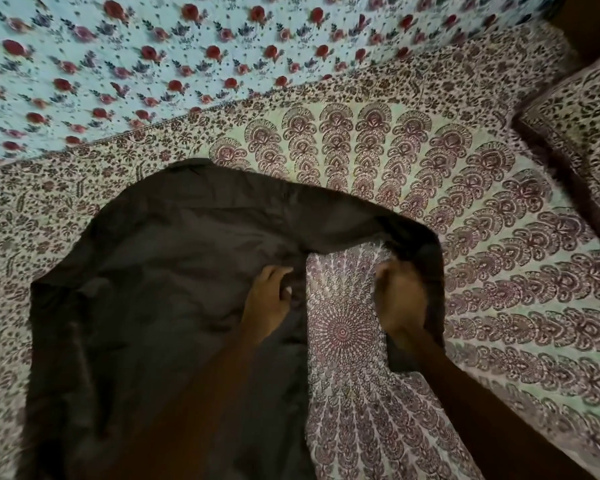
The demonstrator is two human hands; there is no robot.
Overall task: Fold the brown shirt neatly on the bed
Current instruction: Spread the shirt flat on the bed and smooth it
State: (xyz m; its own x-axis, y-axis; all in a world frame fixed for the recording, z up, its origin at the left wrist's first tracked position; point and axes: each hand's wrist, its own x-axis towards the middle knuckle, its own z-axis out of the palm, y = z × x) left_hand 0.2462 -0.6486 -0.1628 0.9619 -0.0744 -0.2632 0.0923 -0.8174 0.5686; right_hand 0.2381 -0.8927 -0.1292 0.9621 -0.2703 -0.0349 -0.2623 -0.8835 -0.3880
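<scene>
The brown shirt (160,278) lies spread on the bed, its body at the left and a long strip of cloth arching to the right. My left hand (269,296) rests on the shirt's right edge with fingers bent, pinching the cloth near the edge. My right hand (400,299) is blurred with motion; its curled fingers grip the brown strip at the far right end, where the cloth hangs down beside my wrist. Between my hands the patterned sheet shows.
The bed is covered by a mandala-print sheet (430,188). A pale blue cover with red roses (153,57) lies beyond it. A pillow (579,126) in matching print sits at the right edge.
</scene>
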